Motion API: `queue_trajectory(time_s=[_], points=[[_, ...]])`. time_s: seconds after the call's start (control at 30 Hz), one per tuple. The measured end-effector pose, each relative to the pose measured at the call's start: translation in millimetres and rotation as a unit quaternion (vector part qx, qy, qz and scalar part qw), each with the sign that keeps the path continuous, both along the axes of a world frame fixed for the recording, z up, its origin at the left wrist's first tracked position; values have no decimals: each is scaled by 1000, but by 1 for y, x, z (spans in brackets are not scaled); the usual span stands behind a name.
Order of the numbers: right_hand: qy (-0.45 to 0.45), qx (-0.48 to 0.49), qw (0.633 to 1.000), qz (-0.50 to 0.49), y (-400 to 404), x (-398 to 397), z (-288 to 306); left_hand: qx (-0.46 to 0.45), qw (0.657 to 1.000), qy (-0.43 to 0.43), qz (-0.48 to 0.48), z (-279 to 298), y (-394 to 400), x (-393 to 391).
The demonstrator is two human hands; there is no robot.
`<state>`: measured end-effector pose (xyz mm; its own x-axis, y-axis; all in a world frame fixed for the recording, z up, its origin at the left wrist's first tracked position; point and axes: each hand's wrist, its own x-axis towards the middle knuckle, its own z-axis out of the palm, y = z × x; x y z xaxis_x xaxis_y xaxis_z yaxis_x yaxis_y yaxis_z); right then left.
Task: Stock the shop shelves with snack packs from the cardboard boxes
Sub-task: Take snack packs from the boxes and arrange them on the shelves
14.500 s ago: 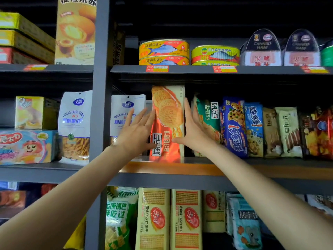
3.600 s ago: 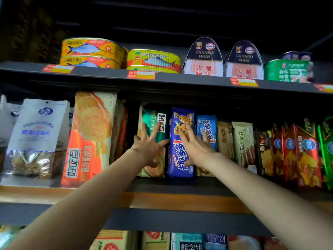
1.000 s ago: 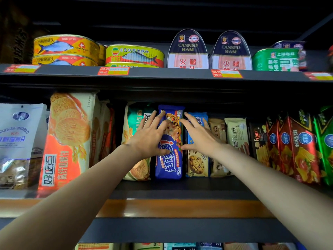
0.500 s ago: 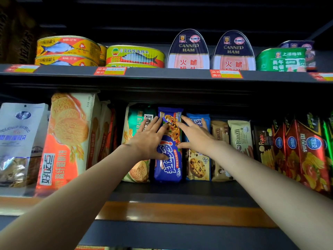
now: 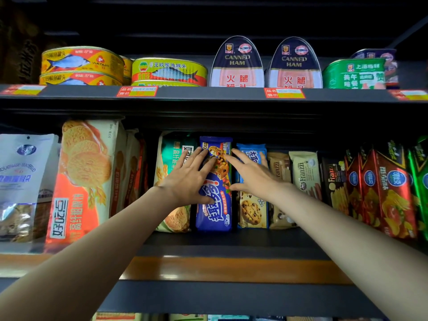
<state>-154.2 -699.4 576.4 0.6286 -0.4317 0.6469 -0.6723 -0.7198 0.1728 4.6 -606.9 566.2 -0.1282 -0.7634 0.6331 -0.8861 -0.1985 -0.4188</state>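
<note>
A dark blue cookie pack stands upright on the middle shelf, between a teal biscuit pack and a light blue cookie pack. My left hand lies flat with spread fingers against the dark blue pack's left side and over the teal pack. My right hand presses with spread fingers against its right edge and over the light blue pack. Neither hand grips anything. No cardboard box is in view.
A tall orange biscuit pack and a white pouch stand to the left. Beige wafer packs and red snack boxes fill the right. Fish tins and canned ham line the upper shelf.
Over the last second both hands stayed pressed on the dark blue pack, which now stands straighter. The view shifted slightly.
</note>
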Motion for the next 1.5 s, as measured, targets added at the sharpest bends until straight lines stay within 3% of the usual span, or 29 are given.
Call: queue_trajectory(time_s=[0.27,0.4,0.57,0.67,1.1,1.5], points=[[-7,-20,1000,-19,-5,-18,4,-7,1000,-4,-11,10,-7,-19],[-36,-26,996,-81,-19,-31,4,-1,1000,-4,-21,7,-12,-26],[-99,102,987,-75,-39,-26,0,4,1000,5,-18,4,-18,-26],[-108,131,983,-73,-39,-16,0,7,1000,10,-11,5,-20,-23],[-72,82,986,-127,-41,2,1,-4,1000,-1,-5,4,-25,-18],[-82,80,989,-88,-41,-14,1,-7,1000,4,-16,6,-14,-14]])
